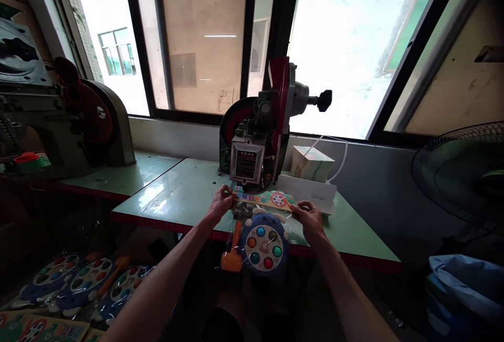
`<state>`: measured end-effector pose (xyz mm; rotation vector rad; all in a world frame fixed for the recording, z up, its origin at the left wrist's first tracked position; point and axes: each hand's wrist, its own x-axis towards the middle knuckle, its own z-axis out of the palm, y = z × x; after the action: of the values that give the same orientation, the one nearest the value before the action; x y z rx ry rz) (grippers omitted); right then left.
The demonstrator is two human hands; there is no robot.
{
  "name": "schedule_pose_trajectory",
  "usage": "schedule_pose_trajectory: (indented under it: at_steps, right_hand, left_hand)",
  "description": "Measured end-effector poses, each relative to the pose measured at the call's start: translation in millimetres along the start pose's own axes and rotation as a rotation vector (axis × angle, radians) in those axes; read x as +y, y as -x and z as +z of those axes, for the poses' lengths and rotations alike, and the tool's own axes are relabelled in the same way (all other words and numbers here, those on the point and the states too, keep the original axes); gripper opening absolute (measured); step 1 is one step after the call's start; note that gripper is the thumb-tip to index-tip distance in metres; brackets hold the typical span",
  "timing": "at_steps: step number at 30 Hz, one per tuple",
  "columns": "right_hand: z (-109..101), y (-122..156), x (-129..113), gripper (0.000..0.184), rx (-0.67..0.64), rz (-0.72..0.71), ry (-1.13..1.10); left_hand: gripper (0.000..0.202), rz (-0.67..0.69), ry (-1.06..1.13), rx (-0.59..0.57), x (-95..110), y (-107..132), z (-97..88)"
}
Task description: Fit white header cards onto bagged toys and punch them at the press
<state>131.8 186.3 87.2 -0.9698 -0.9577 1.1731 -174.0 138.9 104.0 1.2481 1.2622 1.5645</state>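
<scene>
My left hand (221, 201) pinches the left end of a colourful printed header card (265, 198). At the card's right end, the fingers of my right hand (309, 219) are closed on it. The card is stretched level between them, just under the head of a stapling machine (248, 161). Below it hangs a blue round toy (264, 242) with coloured buttons, over the table's front edge. An orange toy hammer (233, 258) is beside it on the left. Shiny clear plastic shows around both. Whether a staple is in the card cannot be seen.
Behind my right hand, a white open box (309, 192) and a stack of cards (313, 163) stand on the green table (177, 195). Several bagged toys (84, 281) lie at lower left. Another machine (94, 121) is left; a fan (468, 168) stands right.
</scene>
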Motion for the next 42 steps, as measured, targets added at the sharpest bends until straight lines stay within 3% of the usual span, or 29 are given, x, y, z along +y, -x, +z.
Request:
schedule_pose_trajectory:
  at_steps: [12, 21, 25, 37, 39, 42]
  right_hand:
    - [7.6, -1.4, -5.0, 0.059, 0.003, 0.022, -0.019]
    - [62.6, 0.7, 7.8, 0.055, -0.106, 0.028, -0.055]
    - [71.6, 0.0, 12.4, 0.055, -0.138, 0.037, -0.055]
    - [72.3, -3.7, 22.2, 0.054, -0.138, 0.041, -0.064]
    - [74.5, -4.0, 23.8, 0.055, -0.12, 0.059, -0.077]
    - [75.9, -3.2, 23.8, 0.056, -0.105, 0.088, -0.094]
  left_hand:
    - [0.029, -0.01, 0.029, 0.024, 4.6, 2.3, -0.8]
    - [0.039, -0.003, 0.037, 0.076, 20.5, 18.0, -54.1]
    - [0.041, -0.018, 0.033, 0.096, 22.4, 21.5, -64.9]
    - [0.049, -0.123, 0.14, 0.188, 17.1, 30.6, -63.5]
    - [0.046, -0.166, 0.186, 0.162, 14.8, 35.8, -55.3]
    - [0.04, -0.262, 0.254, 0.013, 13.8, 41.5, -36.4]
